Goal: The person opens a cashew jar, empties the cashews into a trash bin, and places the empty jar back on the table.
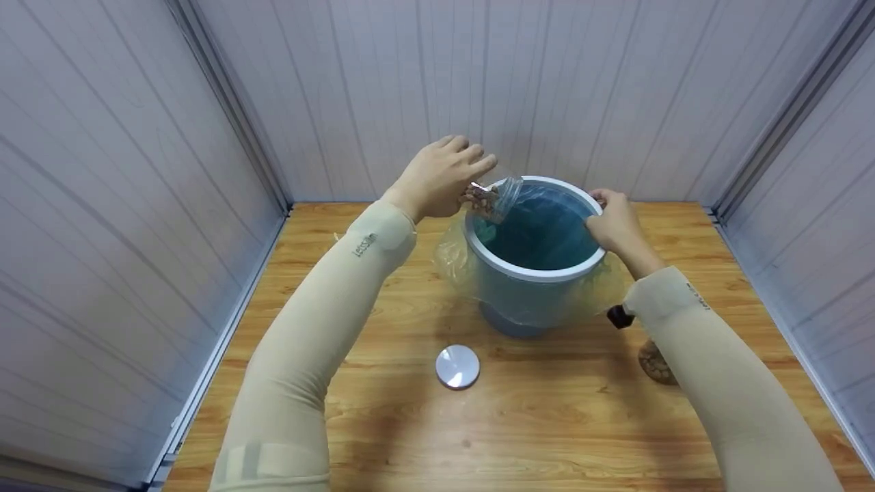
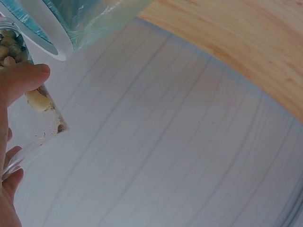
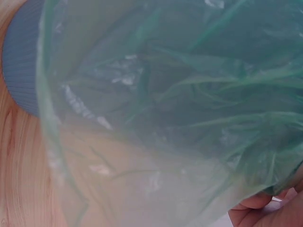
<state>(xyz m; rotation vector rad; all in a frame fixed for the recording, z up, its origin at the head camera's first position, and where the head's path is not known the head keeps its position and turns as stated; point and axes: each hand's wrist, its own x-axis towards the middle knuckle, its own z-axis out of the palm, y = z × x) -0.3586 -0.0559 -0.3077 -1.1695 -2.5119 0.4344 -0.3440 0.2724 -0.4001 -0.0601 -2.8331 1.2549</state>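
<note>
My left hand (image 1: 441, 178) grips a clear jar (image 1: 506, 198), tipped on its side with its mouth over the left rim of a blue-grey bin (image 1: 523, 328). Small brown and tan pieces (image 2: 12, 47), nuts or pebbles, lie toward the jar's mouth. The thumb presses along the jar's side in the left wrist view. My right hand (image 1: 618, 222) holds the bin's right rim, thumb on the inner side. A thin green translucent bag (image 3: 142, 94) lines the bin and hangs outside below the white rim ring (image 1: 533, 275).
A round white lid (image 1: 458, 367) lies on the wooden surface (image 1: 533, 437) in front of the bin. Near the right sleeve are a small black object (image 1: 621, 316) and a brown patterned round thing (image 1: 656, 362), partly hidden. Pale panel walls (image 1: 383, 89) stand behind and at both sides.
</note>
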